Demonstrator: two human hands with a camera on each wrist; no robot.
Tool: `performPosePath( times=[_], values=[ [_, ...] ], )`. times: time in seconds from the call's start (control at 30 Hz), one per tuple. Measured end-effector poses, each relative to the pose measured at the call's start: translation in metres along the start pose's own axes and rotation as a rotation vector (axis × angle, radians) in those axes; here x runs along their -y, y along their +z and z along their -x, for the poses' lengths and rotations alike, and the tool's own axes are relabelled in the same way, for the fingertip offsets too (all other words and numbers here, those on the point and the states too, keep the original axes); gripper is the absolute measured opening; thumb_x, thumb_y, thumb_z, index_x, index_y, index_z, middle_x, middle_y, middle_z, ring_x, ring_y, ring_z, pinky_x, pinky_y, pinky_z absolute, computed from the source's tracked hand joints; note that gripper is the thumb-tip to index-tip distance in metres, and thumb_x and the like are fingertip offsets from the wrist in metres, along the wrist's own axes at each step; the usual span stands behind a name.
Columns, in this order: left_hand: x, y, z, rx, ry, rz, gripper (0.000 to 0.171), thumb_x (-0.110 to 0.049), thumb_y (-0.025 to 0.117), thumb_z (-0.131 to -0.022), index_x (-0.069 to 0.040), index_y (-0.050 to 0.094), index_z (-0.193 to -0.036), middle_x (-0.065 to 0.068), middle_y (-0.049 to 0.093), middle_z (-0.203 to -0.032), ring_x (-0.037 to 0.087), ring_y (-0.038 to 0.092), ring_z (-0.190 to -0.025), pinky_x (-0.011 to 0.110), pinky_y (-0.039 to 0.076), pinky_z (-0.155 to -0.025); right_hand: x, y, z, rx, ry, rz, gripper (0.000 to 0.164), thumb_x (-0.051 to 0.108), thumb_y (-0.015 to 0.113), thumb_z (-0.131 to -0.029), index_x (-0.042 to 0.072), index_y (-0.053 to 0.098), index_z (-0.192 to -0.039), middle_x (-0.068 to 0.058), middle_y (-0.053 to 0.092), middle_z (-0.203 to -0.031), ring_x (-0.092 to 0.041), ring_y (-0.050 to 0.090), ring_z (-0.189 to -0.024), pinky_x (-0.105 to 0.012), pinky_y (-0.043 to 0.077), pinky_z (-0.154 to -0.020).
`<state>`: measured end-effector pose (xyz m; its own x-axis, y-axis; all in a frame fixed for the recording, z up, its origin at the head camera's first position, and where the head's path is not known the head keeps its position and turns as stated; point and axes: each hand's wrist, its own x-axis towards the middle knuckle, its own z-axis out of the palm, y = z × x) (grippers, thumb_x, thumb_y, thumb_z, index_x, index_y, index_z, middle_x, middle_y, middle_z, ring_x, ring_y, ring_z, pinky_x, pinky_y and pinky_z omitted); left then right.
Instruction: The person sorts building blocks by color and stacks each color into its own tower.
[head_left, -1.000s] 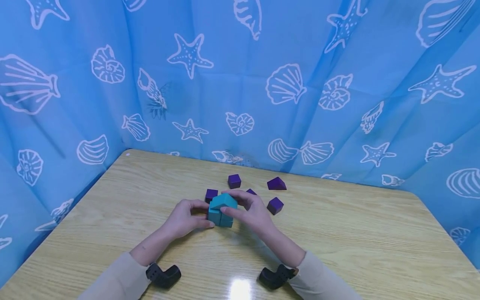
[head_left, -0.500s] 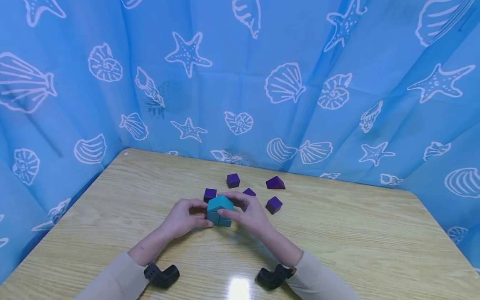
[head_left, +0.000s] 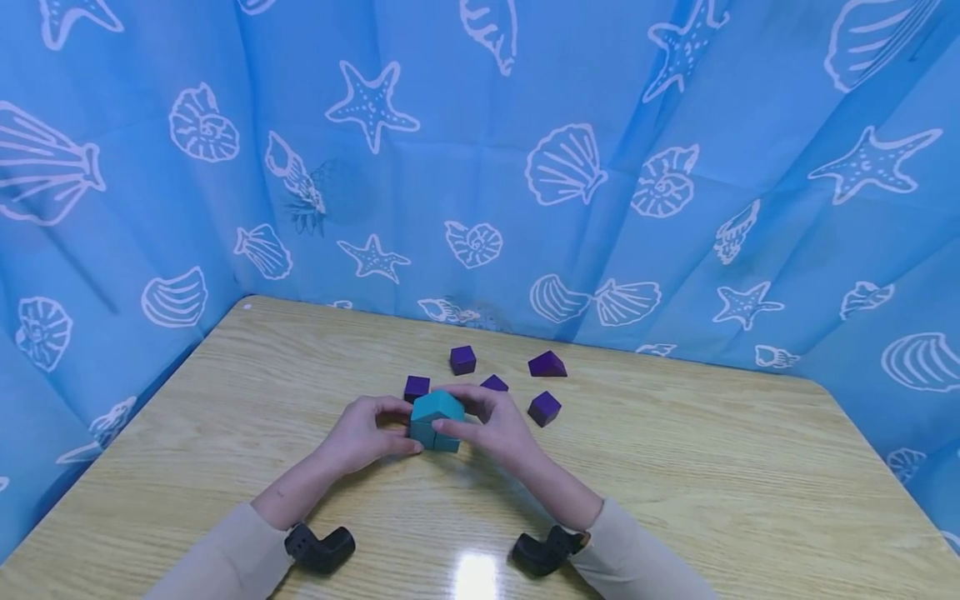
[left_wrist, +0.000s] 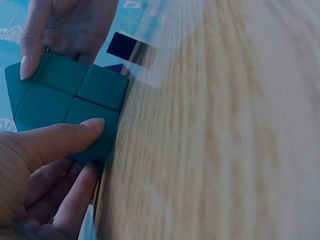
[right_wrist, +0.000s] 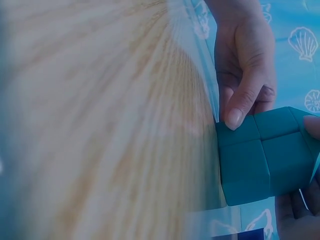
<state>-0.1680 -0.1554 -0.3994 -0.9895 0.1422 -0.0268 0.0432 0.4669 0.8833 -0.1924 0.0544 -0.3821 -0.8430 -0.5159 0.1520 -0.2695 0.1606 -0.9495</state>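
Note:
Teal blocks stand together as a small stack on the table. Square-faced lower blocks sit side by side in two levels, and a roof-shaped block tops them. From the left, my left hand grips the stack, its thumb flat on a near face and its other fingers behind. My right hand holds the upper part from the right, thumb at the front and fingers reaching round the back. Seams between the blocks look closely matched in both wrist views.
Just behind the stack lie a purple cube and a partly hidden purple block. Farther back are another purple cube and a purple wedge; one more cube lies right. A blue shell-print curtain hangs behind.
The roof-shaped block, askew a second ago, now sits squarer over the lower blocks. Both hands keep their hold. The head view has shifted slightly.

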Motion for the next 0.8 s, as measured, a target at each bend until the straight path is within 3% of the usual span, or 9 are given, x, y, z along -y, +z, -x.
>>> performPosePath(
  times=[0.17,0.4,0.6,0.8],
  values=[
    [-0.002,0.001,0.0,-0.005,-0.025,0.002,0.041,-0.006,0.082,-0.072,-0.002,0.068,-0.11,0.009,0.068,-0.11,0.019,0.065,-0.096,0.033,0.057,-0.085,-0.001,0.0,0.0,0.002,0.016,0.002,0.039,0.012,0.072,-0.084,0.008,0.065,-0.122,-0.01,0.067,-0.117,-0.02,0.063,-0.108,-0.042,0.05,-0.097],
    [-0.004,0.002,0.002,0.025,0.0,0.043,0.043,0.001,0.081,-0.071,0.001,0.065,-0.112,0.013,0.065,-0.114,0.026,0.064,-0.104,0.03,0.058,-0.084,0.0,-0.001,-0.001,0.017,0.024,0.018,0.043,0.016,0.073,-0.084,0.008,0.063,-0.125,-0.007,0.065,-0.121,-0.021,0.061,-0.11,-0.038,0.05,-0.098],
    [-0.009,-0.001,0.005,0.025,0.012,0.028,0.049,0.003,0.08,-0.072,0.005,0.061,-0.116,0.017,0.063,-0.115,0.032,0.064,-0.106,0.032,0.057,-0.085,0.004,-0.007,0.001,0.051,0.086,-0.078,0.052,0.024,0.072,-0.087,0.008,0.056,-0.134,-0.006,0.058,-0.132,-0.022,0.056,-0.121,-0.033,0.048,-0.1],
    [-0.012,-0.007,0.006,0.045,-0.004,-0.015,0.047,0.004,0.079,-0.073,0.005,0.061,-0.117,0.015,0.063,-0.114,0.029,0.064,-0.106,0.032,0.057,-0.086,0.008,-0.012,-0.003,-0.011,0.15,-0.073,0.045,0.031,0.064,-0.092,0.01,0.058,-0.131,-0.005,0.061,-0.131,-0.02,0.055,-0.124,-0.037,0.045,-0.106]
  ],
)
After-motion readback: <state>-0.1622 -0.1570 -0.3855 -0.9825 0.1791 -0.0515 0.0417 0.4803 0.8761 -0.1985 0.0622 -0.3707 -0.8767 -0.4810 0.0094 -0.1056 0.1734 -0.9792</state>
